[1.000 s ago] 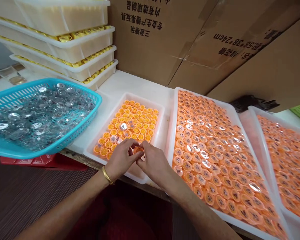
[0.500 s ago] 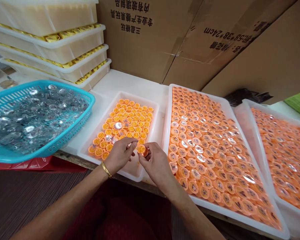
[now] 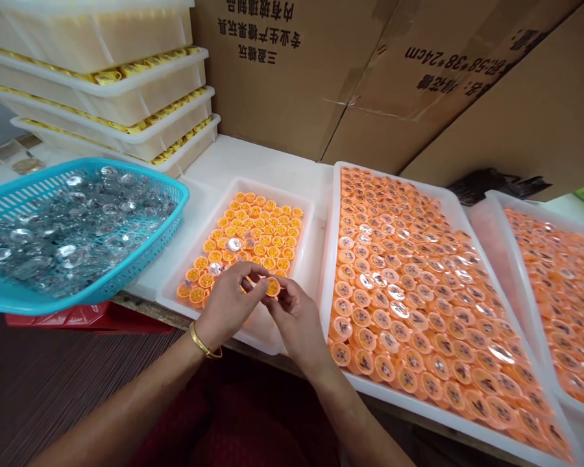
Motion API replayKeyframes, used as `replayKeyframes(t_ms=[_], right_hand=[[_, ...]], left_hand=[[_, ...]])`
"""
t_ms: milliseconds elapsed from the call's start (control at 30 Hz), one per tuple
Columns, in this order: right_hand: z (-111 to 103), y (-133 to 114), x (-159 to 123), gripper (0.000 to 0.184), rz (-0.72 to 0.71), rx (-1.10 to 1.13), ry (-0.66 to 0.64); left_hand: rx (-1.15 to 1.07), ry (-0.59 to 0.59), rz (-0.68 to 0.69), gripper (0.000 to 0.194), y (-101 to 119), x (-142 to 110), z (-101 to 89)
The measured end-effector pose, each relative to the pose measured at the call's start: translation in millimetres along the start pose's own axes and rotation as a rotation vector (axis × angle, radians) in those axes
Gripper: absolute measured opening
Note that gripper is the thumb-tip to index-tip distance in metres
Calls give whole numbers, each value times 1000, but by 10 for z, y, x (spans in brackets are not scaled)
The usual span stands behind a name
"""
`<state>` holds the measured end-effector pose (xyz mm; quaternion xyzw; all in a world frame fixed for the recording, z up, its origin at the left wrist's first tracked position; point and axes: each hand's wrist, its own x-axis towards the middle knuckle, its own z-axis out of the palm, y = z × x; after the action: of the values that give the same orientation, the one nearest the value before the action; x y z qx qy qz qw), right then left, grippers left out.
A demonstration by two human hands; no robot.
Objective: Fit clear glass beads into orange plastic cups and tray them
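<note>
Between my two hands is a small orange cup [image 3: 272, 287] with yellow-orange contents showing in its round top. My right hand [image 3: 299, 324] grips it from the right with thumb and fingertips. My left hand [image 3: 231, 301], a gold bangle at its wrist, has its fingers curled and its thumb against the cup's left side; whether anything else is between those fingers is hidden. Below and beyond the hands, a white tray [image 3: 307, 214] holds rows of similar orange cups [image 3: 272, 240]. A couple of shiny clear pieces [image 3: 234, 244] lie on top of them.
At left stands a blue basket [image 3: 175, 214] of clear, shiny plastic pieces [image 3: 68, 220]. Stacked white trays [image 3: 165, 104] with yellow items rise behind it. Larger trays of lidded orange cups [image 3: 418, 311] fill the right side. Cardboard boxes [image 3: 282, 91] stand along the back.
My left hand has moved right, its thumb now against the orange cup. The cup has risen slightly in my right hand. The whole view has shifted a little.
</note>
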<state>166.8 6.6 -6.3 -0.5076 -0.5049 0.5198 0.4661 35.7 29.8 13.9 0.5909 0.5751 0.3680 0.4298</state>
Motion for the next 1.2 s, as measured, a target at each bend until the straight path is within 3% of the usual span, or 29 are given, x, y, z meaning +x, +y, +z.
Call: replayKeyframes(t_ms=[100, 167, 300, 400, 500, 633, 867, 1000, 1100, 1200], right_hand=[[26, 25, -9, 29, -76, -110, -1], [23, 23, -19, 30, -39, -90, -11], [-29, -6, -51, 37, 80, -64, 29], [-65, -16, -92, 41, 157, -17, 18], [-56, -13, -136, 40, 216, 96, -21], [-5, -15, -172, 38, 246, 161, -28], [6, 44, -184, 36, 222, 74, -59], [2, 75, -184, 34, 204, 73, -70], [5, 88, -174, 33, 200, 49, -82], [28, 100, -151, 33, 183, 30, -99]], left_hand=[[12, -6, -6, 20, 7, -29, 42], [-57, -27, -35, 27, 8, -22, 29], [-171, -14, -84, 30, -8, 54, -285], [111, 5, 23, 20, -87, 58, -660], [460, -147, 97, 10, -216, -43, -861], [745, -351, 187, 15, -346, -159, -762], [989, -424, 232, 12, -372, 23, -579], [929, -396, 214, 16, -362, 71, -611], [791, -297, 186, 17, -340, 86, -654], [538, -174, 52, 17, -341, 114, -687]])
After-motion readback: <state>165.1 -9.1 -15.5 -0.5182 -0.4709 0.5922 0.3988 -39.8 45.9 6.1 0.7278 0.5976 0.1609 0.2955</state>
